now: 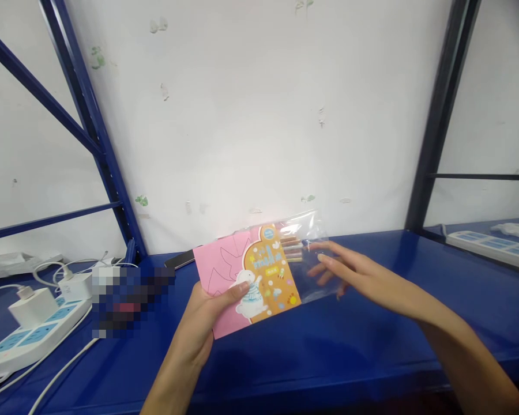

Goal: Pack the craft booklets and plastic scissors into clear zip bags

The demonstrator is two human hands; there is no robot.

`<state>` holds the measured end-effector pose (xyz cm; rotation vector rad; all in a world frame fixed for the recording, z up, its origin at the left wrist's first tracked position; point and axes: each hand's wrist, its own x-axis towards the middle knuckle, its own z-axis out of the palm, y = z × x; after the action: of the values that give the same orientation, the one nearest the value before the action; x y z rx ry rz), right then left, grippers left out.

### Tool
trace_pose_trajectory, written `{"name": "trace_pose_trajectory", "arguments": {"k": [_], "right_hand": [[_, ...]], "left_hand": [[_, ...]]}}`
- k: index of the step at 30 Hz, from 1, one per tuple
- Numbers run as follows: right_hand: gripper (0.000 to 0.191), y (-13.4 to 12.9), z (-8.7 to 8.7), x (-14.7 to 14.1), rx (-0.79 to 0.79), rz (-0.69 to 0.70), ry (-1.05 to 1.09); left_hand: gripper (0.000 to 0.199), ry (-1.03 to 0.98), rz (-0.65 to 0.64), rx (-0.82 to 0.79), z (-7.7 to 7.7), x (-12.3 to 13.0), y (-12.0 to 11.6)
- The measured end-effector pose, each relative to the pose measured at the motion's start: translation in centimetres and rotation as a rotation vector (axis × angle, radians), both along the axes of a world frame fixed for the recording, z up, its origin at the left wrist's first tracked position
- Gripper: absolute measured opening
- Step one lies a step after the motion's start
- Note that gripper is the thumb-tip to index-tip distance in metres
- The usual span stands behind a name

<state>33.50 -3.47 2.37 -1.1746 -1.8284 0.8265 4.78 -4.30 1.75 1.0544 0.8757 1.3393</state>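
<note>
The pink-and-orange packet (266, 275) is held tilted above the blue tabletop (350, 346). The left hand (205, 314) grasps its pink end, thumb across the front. The right hand (346, 271) is at the clear film (309, 227), fingers loosely bent; whether they pinch it cannot be told. Handling, as judged: light; card fairly stiff but creasable, film limp and slippery. Recommended hold: flat across the card.

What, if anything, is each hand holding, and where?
Left hand: the packet, by its pink end. Right hand: at its clear end, grip unclear.
</note>
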Motion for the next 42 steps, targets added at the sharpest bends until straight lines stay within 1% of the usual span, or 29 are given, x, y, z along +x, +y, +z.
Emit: {"name": "trace_pose_trajectory", "arguments": {"k": [2,5,7,10,11,12,14,15,17,19,21,23,24,25,26,27,28,29,30,32,34,35,36,37,38,42], "right_hand": [[0.057,0.2,-0.1,0.0,0.125,-0.137,-0.088],[0.079,-0.1,0.2,-0.3,0.342,-0.378,-0.137],[0.085,-0.7,0.5,-0.8,0.487,-0.439,-0.151],[0.073,-1.5,1.0,-1.7,0.66,-0.39,-0.228],[0.066,-1.7,1.0,-2.0,0.702,-0.358,-0.256],[0.059,-1.7,1.1,-2.2,0.733,-0.318,-0.286],[0.042,-1.6,1.0,-2.5,0.774,-0.216,-0.344],[0.032,-1.4,0.9,-2.6,0.782,-0.16,-0.368],[0.019,-1.1,0.7,-2.9,0.786,-0.066,-0.399],[0.016,-0.9,0.4,-3.2,0.796,-0.025,-0.393],[0.016,-0.9,0.3,-3.7,0.806,-0.015,-0.368],[0.015,-1.1,0.1,-4.3,0.82,-0.034,-0.322],[0.014,-1.2,0.1,-4.7,0.822,-0.058,-0.291],[0.014,-1.3,0.0,-5.1,0.817,-0.096,-0.252],[0.014,-1.5,0.0,-5.4,0.8,-0.144,-0.204],[0.014,-1.5,-0.1,-5.8,0.766,-0.189,-0.15],[0.016,-1.5,-0.1,-6.1,0.714,-0.224,-0.09],[0.018,-1.4,-0.2,-6.4,0.654,-0.245,-0.025],[0.02,-1.3,-0.3,-6.6,0.59,-0.251,0.045],[0.025,-0.7,-0.5,-6.9,0.466,-0.208,0.205],[0.029,0.0,-0.8,-7.2,0.358,-0.116,0.385],[0.032,0.4,-0.9,-7.3,0.309,-0.062,0.467],[0.035,0.7,-1.1,-7.4,0.265,-0.009,0.535],[0.038,0.9,-1.2,-7.5,0.226,0.039,0.581],[0.04,1.1,-1.3,-7.6,0.195,0.08,0.604],[0.04,1.1,-1.4,-7.6,0.129,0.171,0.586]], "left_hand": [[0.076,0.032,0.022,0.067,0.0,-0.1,0.1],[0.063,0.129,0.089,0.161,0.1,-0.2,0.2],[0.051,0.231,0.169,0.217,0.4,-0.1,0.1],[0.033,0.35,0.329,0.297,0.7,0.2,-0.4],[0.026,0.389,0.352,0.335,0.7,0.3,-0.6],[0.02,0.429,0.346,0.381,0.6,0.4,-0.8],[0.013,0.488,0.282,0.469,0.2,0.7,-1.3],[0.014,0.486,0.263,0.502,0.0,0.8,-1.5],[0.021,0.426,0.286,0.54,-0.3,1.0,-1.8],[0.024,0.392,0.351,0.583,-0.5,1.1,-1.8],[0.023,0.448,0.458,0.669,-0.6,0.9,-1.7],[0.027,0.58,0.637,0.766,-0.5,0.8,-1.4],[0.034,0.649,0.737,0.802,-0.4,0.7,-1.3],[0.045,0.702,0.829,0.822,-0.4,0.7,-1.2],[0.061,0.728,0.896,0.821,-0.3,0.7,-1.1],[0.077,0.721,0.93,0.799,-0.2,0.8,-1.0],[0.091,0.679,0.926,0.755,0.0,0.9,-1.0],[0.1,0.607,0.883,0.697,0.1,1.0,-0.9],[0.102,0.523,0.798,0.627,0.2,1.0,-0.9],[0.094,0.344,0.552,0.465,0.4,1.0,-0.8],[0.08,0.221,0.296,0.338,0.5,0.8,-0.7],[0.075,0.196,0.199,0.305,0.5,0.8,-0.7],[0.071,0.188,0.136,0.291,0.5,0.7,-0.7],[0.068,0.193,0.106,0.293,0.5,0.7,-0.7],[0.066,0.203,0.102,0.304,0.4,0.7,-0.7],[0.06,0.216,0.161,0.335,0.4,0.7,-0.7]]}}
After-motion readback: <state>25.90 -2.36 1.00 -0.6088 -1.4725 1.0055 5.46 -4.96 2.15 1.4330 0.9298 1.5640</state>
